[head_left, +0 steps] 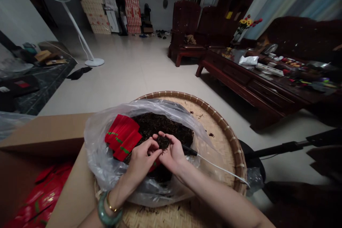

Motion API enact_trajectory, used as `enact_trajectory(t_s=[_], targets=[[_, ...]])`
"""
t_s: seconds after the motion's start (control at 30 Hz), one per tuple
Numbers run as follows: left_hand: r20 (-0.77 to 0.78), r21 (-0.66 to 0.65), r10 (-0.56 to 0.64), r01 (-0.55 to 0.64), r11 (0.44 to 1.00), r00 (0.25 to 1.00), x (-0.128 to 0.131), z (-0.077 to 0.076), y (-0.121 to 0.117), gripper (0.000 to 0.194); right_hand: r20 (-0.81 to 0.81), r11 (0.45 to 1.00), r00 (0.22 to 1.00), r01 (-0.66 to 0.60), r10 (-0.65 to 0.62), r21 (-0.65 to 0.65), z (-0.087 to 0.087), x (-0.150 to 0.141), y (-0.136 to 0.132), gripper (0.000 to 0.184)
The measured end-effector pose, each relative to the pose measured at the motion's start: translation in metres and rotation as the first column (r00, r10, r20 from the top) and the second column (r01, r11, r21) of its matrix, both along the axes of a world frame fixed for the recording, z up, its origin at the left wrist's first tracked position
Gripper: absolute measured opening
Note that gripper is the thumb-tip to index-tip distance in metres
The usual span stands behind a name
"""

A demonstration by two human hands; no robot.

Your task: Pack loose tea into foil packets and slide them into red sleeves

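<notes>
My right hand [173, 155] is cupped palm up around a small clump of dark dried leaves [162, 143], which look like tea leaves. My left hand [141, 159] meets it from the left, thumb and fingers bent in a pinch at the edge of the clump. Both are over a clear plastic bag [97, 165], spread wide and holding a heap of the same tea leaves [171, 123]. A fanned stack of red packets [124, 136] with green marks lies on the heap's left side. A black handle [190, 150] with a white cord lies right of my right hand.
Under the bag is a round woven bamboo tray [227, 131] with scattered leaf bits. An open cardboard box [68, 188] on the left holds red shiny packets [40, 199]. Beyond are a standing fan [93, 62], a dark wooden table [240, 78] and stacked cartons [133, 12].
</notes>
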State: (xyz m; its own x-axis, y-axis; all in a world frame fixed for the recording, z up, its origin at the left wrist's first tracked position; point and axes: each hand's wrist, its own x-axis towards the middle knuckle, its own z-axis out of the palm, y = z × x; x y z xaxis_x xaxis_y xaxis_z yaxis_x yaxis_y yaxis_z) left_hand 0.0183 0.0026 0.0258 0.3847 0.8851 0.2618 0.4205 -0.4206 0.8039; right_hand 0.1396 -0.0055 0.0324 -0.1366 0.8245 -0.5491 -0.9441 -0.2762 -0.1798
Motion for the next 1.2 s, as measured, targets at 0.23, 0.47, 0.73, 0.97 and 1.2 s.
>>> enact_trajectory(t_s=[0.23,0.47,0.73,0.97,1.2], targets=[[-0.054,0.142,-0.072,0.079,0.987,0.996,-0.012,0.002,0.001,0.021,-0.029,0.996,0.998,-0.052,0.051,-0.066,-0.013,0.019,-0.01,0.028],[-0.418,0.046,-0.447,0.51,0.859,0.791,-0.006,0.014,0.025,0.018,0.039,0.991,0.999,-0.032,0.037,-0.127,-0.021,0.058,-0.031,0.035],[-0.684,0.018,-0.511,0.713,0.701,0.52,0.043,0.014,0.029,0.047,0.195,0.997,0.98,-0.03,0.045,-0.077,-0.036,0.098,-0.048,0.023],[-0.788,-0.029,-0.247,0.367,0.93,0.564,0.023,-0.007,0.013,0.042,0.227,0.996,0.97,-0.069,0.082,-0.063,-0.04,0.097,-0.05,0.021],[-0.583,-0.226,-0.379,0.304,0.925,0.719,-0.018,-0.027,0.016,0.022,0.262,0.968,0.932,-0.237,0.251,-0.084,-0.04,0.081,-0.037,0.025]])
